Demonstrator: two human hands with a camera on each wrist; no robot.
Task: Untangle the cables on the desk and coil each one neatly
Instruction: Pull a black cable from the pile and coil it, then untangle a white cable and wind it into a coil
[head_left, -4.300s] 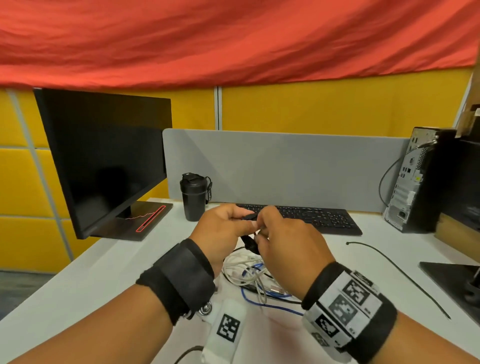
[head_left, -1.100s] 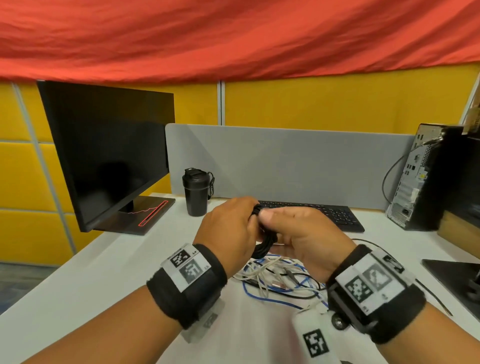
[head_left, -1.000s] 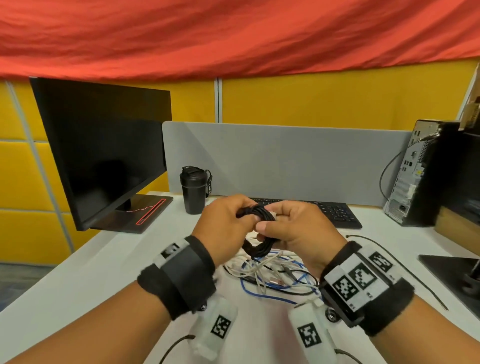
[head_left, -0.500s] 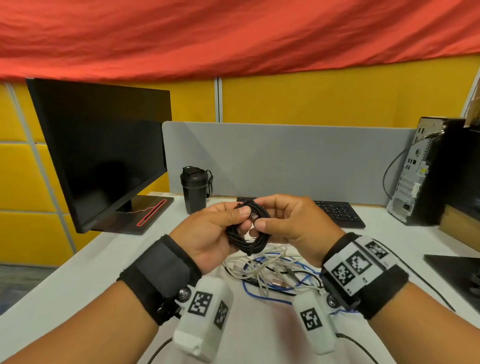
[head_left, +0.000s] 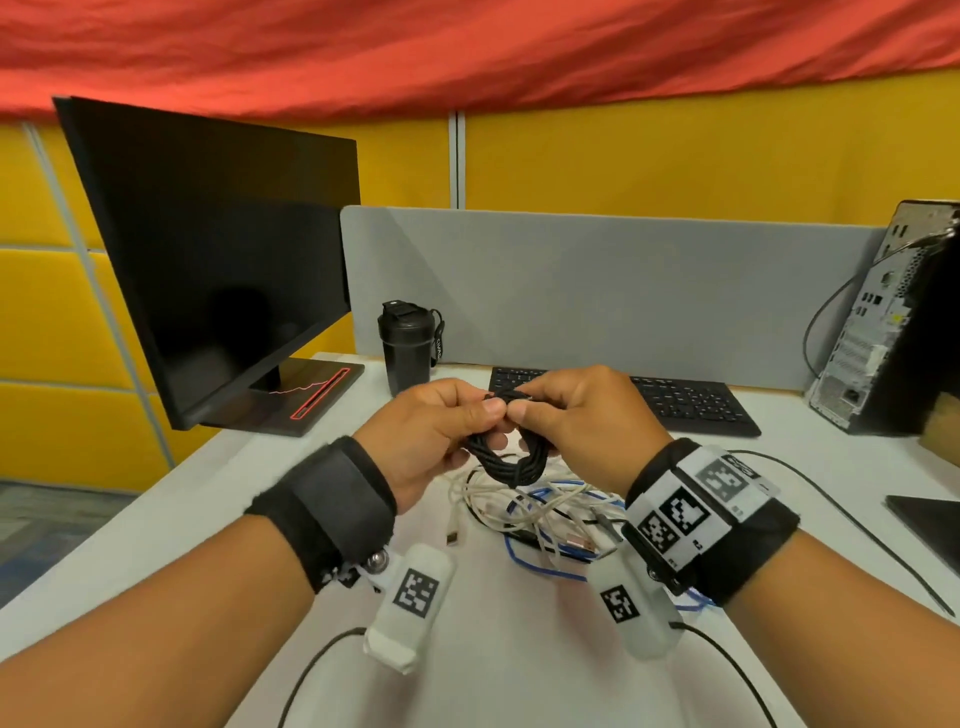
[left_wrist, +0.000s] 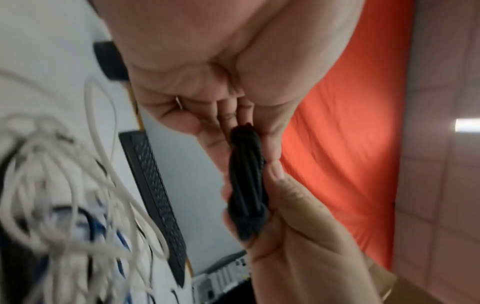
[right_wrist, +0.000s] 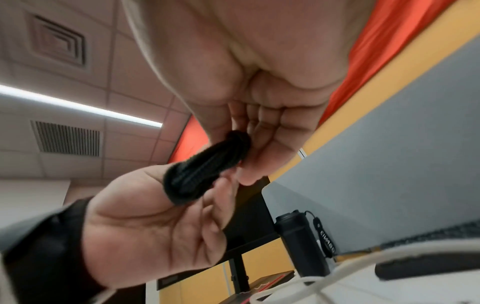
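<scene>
A black cable (head_left: 511, 460) wound into a small tight coil hangs above the desk between both hands. My left hand (head_left: 441, 423) pinches its left side, thumb on top. My right hand (head_left: 566, 415) pinches the top of the same coil, thumb tip beside the left thumb. The left wrist view shows the black coil (left_wrist: 246, 185) edge-on between the two hands; so does the right wrist view, with the black coil (right_wrist: 205, 168) there. Below the hands a tangle of white, blue and black cables (head_left: 545, 512) lies on the white desk (head_left: 182, 519).
A black monitor (head_left: 223, 260) stands at the left and a black bottle (head_left: 408, 345) behind the hands. A black keyboard (head_left: 685, 402) lies along the grey divider. A computer tower (head_left: 883, 322) stands at the right. A thin black cable (head_left: 831, 493) trails across the right side.
The black cable has gone from a loose length into a tight coil held between both hands. In the last half second the hands turned slightly and the coil hangs a bit lower.
</scene>
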